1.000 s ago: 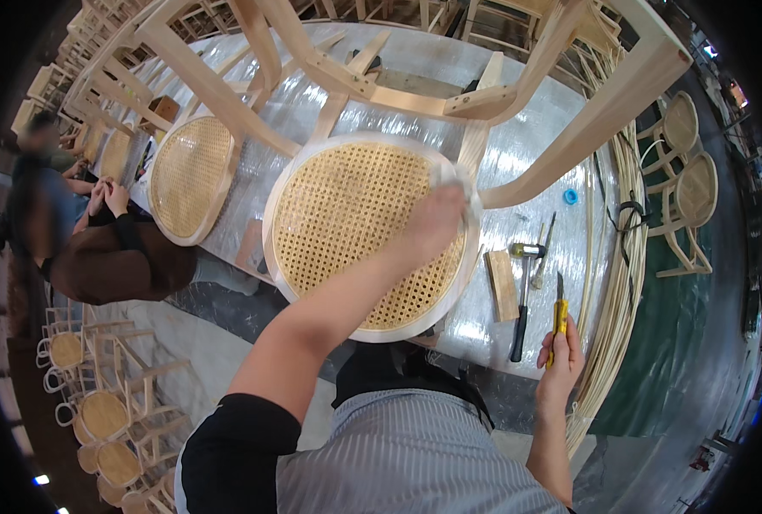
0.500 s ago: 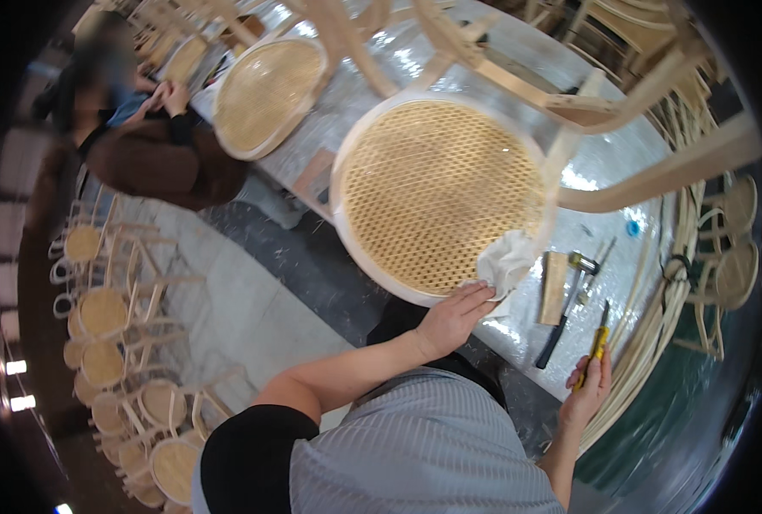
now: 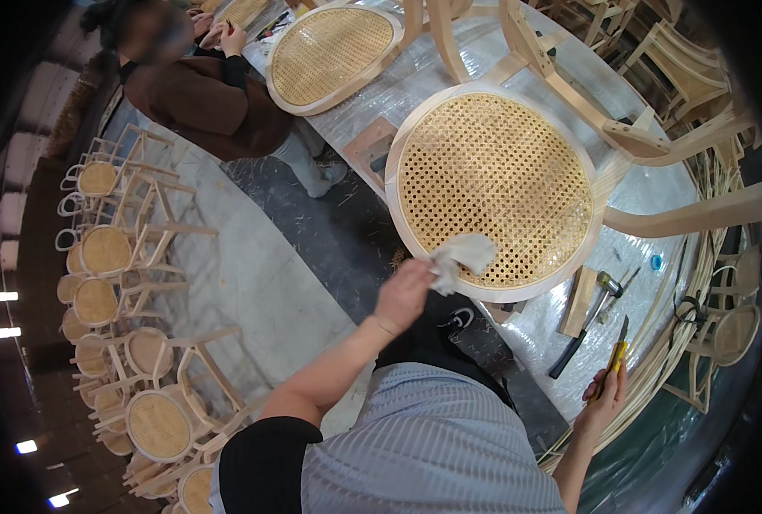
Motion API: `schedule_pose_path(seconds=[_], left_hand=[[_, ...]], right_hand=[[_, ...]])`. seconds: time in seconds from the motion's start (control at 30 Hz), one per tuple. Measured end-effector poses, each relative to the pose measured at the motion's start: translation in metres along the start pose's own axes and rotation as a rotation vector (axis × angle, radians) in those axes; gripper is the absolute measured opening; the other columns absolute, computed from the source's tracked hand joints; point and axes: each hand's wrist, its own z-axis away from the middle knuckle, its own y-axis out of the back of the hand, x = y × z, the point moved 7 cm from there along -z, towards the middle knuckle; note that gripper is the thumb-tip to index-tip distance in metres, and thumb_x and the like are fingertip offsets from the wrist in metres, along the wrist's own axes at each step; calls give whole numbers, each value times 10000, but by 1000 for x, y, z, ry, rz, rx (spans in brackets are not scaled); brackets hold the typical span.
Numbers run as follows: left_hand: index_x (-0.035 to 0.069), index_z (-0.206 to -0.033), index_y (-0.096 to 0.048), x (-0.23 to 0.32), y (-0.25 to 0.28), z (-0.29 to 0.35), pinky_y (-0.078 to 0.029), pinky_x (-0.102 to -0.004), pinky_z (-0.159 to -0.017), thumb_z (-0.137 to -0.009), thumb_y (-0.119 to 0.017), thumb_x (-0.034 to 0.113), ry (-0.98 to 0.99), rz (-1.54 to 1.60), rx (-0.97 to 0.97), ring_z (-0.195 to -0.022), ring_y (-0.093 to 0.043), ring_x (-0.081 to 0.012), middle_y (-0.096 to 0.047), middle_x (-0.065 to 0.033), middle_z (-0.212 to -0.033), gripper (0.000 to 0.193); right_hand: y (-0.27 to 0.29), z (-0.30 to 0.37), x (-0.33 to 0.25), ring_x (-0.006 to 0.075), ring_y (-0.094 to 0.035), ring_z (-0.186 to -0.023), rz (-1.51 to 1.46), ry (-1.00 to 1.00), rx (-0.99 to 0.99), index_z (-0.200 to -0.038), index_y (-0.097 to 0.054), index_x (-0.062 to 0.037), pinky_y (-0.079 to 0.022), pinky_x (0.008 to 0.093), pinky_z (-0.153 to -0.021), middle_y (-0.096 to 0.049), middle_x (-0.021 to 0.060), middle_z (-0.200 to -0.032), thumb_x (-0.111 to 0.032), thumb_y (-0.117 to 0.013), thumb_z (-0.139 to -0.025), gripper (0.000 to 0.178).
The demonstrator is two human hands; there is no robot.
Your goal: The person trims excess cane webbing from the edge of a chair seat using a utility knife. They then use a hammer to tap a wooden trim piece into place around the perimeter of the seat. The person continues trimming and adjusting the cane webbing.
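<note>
My left hand [image 3: 404,294] is closed on a crumpled white cloth [image 3: 467,255] at the near left rim of a round chair seat. The cloth drapes over the rim and the edge of the woven cane panel [image 3: 497,184]. A pale wooden ring [image 3: 404,224] frames the cane, and the chair lies on the table with its legs pointing away. In my right hand [image 3: 605,397], held off to the right near the table's edge, is a yellow-handled utility knife [image 3: 618,354], its blade pointing up and away from the seat.
A hammer [image 3: 582,330] lies beside a wooden block [image 3: 578,301] on the plastic-covered table [image 3: 535,351]. Bundled cane strips [image 3: 655,364] run along the right edge. A co-worker [image 3: 201,103] sits far left near another cane seat [image 3: 334,56]. Several chairs [image 3: 158,424] stand on the left.
My left hand has moved left along the seat's near rim, carrying the cloth. The view has shifted, so the table sits further right. My right hand still holds the knife.
</note>
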Motion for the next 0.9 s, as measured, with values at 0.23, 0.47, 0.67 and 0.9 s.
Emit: schedule_pose_path(seconds=[0.23,0.47,0.67,0.9], left_hand=[[12,-1195,-755,-61,21,-14,-580,-440,-1077,-900,-675,-24,150,-105,182,-1282,-679,-384,-724,-157,-1305,308],[33,-1220,-731,50,-36,23,-551,-436,-1118,-923,-662,29,-42,212,78,-1311,-642,-361,-689,-156,-1292,305],[46,-1156,-769,7,-15,15,-528,-436,-1150,-905,-671,53,-28,191,28,-1357,-611,-334,-686,-95,-1324,269],[48,-1251,-742,-90,14,-28,-476,-485,-1207,-936,-706,74,44,-38,227,-1393,-617,-385,-684,-186,-1418,319]], right_hand=[[1,30,14,56,-497,-625,6,-34,29,-1591,-545,-36,-411,220,-519,-629,32,-908,-191,-561,-1148,470],[-38,67,34,49,-518,-589,11,-140,20,-1579,-567,-89,-397,206,-495,-642,-7,-858,-218,-561,-1146,452],[-57,102,36,49,-520,-587,14,-124,14,-1570,-571,-85,-392,204,-487,-634,-12,-847,-228,-563,-1142,451],[-21,130,47,60,-527,-587,-43,-132,90,-1576,-572,-117,-419,204,-498,-628,10,-841,-230,-578,-1133,457]])
